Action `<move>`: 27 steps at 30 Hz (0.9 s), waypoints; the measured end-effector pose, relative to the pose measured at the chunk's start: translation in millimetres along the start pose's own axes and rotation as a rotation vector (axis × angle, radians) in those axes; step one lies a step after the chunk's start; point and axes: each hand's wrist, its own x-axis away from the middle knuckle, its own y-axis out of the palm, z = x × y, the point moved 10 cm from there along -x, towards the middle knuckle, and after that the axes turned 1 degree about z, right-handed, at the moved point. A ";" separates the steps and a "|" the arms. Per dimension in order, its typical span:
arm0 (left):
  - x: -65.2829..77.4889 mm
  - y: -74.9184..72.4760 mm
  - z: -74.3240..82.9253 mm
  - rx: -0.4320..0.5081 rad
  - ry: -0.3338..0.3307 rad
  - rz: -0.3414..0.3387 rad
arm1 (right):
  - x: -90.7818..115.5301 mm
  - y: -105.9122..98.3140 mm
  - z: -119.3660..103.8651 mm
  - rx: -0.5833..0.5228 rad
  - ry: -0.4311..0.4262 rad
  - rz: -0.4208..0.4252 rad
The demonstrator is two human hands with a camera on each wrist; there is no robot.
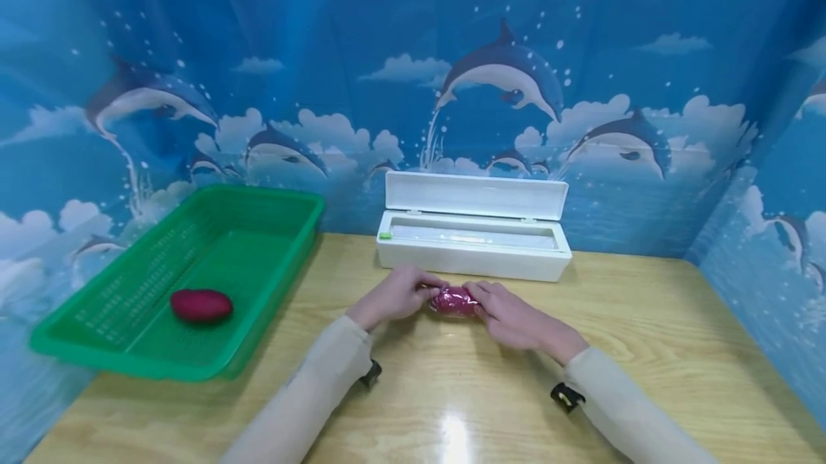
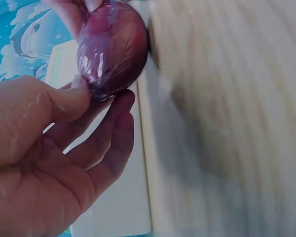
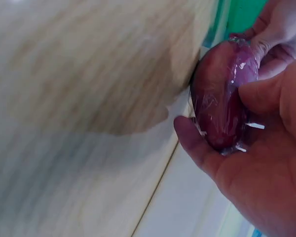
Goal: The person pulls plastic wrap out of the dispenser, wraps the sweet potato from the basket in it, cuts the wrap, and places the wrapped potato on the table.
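Note:
A purple-red sweet potato (image 1: 454, 301) wrapped in clear cling film is held between both hands, just in front of the white box. My left hand (image 1: 403, 295) pinches its left end, with the thumb and fingertips at the film. At the other end, my right hand (image 1: 513, 313) grips it between thumb and fingers. The right wrist view shows the film stretched shiny over the sweet potato (image 3: 219, 94), with loose folds at the end by the palm. From the left wrist, wrinkled film also shows on the sweet potato (image 2: 113, 49).
Behind the hands stands a white cling film box (image 1: 474, 256), its lid (image 1: 476, 193) raised and a film roll (image 1: 474, 235) inside. To the left, a green plastic basket (image 1: 271, 306) holds another sweet potato (image 1: 201, 305), unwrapped. A dolphin-print curtain (image 1: 361, 34) borders the wooden table (image 1: 413, 414).

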 end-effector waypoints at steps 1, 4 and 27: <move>-1.2 0.0 -0.4 0.011 0.003 -0.001 | -0.9 -0.9 1.8 -0.015 0.005 0.000; -1.7 -0.2 -1.6 0.024 0.007 -0.009 | -1.2 -1.9 6.9 -0.051 0.022 0.001; 7.8 -53.6 8.9 -0.657 0.061 0.494 | 23.3 -24.3 28.7 0.109 0.208 0.190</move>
